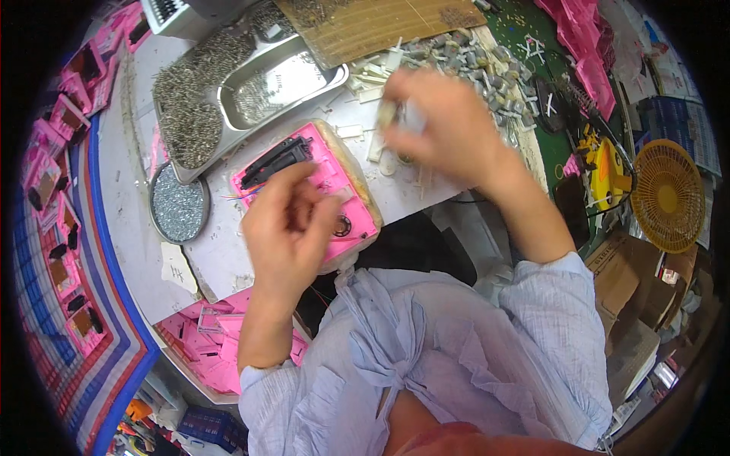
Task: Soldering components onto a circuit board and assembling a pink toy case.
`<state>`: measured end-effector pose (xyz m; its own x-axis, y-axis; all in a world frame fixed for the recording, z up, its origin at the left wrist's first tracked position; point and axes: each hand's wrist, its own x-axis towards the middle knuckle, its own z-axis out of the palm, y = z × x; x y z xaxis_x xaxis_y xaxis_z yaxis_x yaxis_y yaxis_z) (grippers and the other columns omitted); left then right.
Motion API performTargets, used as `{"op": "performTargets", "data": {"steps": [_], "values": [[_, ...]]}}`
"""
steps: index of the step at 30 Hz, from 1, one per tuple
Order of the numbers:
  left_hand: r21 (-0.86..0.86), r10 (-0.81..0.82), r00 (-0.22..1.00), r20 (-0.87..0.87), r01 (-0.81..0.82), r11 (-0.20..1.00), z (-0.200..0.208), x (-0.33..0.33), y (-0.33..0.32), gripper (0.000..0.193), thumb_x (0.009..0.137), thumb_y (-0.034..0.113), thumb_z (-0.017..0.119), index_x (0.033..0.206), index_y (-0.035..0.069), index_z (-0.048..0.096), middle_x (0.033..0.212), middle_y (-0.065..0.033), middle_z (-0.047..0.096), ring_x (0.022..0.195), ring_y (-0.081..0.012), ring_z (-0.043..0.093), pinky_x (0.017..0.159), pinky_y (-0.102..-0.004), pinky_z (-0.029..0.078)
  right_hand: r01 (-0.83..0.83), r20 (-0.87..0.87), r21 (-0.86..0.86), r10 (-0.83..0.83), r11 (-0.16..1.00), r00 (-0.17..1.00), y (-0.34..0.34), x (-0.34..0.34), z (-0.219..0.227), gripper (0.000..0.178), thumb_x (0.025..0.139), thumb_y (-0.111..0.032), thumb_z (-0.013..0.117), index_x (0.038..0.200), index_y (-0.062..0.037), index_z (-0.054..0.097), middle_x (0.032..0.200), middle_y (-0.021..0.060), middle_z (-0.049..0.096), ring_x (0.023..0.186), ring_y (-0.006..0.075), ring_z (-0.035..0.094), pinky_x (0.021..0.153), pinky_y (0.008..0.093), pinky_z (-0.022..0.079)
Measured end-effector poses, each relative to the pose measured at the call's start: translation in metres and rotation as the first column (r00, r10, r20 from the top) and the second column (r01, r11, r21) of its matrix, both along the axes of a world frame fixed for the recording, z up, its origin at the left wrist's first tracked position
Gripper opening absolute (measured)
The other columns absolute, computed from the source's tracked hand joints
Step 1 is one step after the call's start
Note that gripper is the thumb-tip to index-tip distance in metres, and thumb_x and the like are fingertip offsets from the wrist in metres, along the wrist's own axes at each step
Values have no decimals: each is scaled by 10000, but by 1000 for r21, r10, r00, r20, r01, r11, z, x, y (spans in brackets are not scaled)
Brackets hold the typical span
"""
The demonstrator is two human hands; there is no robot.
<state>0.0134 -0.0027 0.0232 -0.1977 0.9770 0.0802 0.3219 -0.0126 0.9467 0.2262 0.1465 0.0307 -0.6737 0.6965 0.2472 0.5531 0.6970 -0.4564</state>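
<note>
A pink plastic housing (pixel 357 225) lies on a padded block (pixel 346 156) at the table's front edge. It carries a black part (pixel 277 161) at its far left, thin coloured wires and a round black piece (pixel 341 226). Over its near left side is my left hand (pixel 285 228), fingers loosely bent, thumb and forefinger apart, nothing visible between them. My right hand (pixel 449 125), smeared by motion, pinches a small grey motor (pixel 411 118) above the white plastic parts (pixel 372 95). Beyond that hand spreads a heap of small grey motors (pixel 487 72).
Screws fill a metal tray (pixel 186 114), with a smaller steel tray (pixel 285 80) on it. A round dish (pixel 180 204) holds small metal pieces. Cardboard (pixel 380 26) lies at the back. Pink housings fill a box (pixel 205 334) below left. A yellow basket (pixel 668 196) stands right.
</note>
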Motion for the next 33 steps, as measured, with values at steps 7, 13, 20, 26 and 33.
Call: {"op": "performTargets", "data": {"steps": [7,13,20,26,33], "values": [[-282,-414,904,105,426,859,8,-12,20,251,986,214,674,1020,-30,728,611,-2,540,555,-64,483,517,-277,397,-361,-305,-288,273,887,912,-50,-9,12,229,839,-146,748,1016,-27,663,815,111,686,759,293,699,672,396,569],[-315,-356,856,375,479,819,22,7,29,296,1049,254,611,1015,-28,695,707,-20,591,655,-74,541,616,-261,457,-285,-497,-607,-74,742,865,-62,20,6,176,881,-50,777,1020,13,689,909,86,735,790,143,737,714,291,586],[-174,-658,715,-235,635,752,28,-3,144,249,982,241,667,989,1,733,749,-113,689,701,-180,662,671,-342,520,-293,-663,-710,-468,640,584,-67,52,-18,109,941,-33,732,1003,28,666,879,98,723,791,149,729,711,268,590],[161,-104,328,-939,686,709,-1,-50,256,183,822,56,728,999,98,756,972,-71,663,908,-280,683,783,-400,557,-598,-602,-762,-610,247,515,-52,67,-39,131,927,-17,750,1002,19,649,878,105,720,758,150,709,681,263,587],[-46,-133,40,-990,810,585,-7,-49,282,263,774,113,734,1033,68,746,976,-69,649,949,-278,658,831,-397,549,-533,-553,-796,-703,286,448,-52,82,-49,408,864,-22,806,1212,-12,594,812,48,654,700,124,650,648,244,534]]}}
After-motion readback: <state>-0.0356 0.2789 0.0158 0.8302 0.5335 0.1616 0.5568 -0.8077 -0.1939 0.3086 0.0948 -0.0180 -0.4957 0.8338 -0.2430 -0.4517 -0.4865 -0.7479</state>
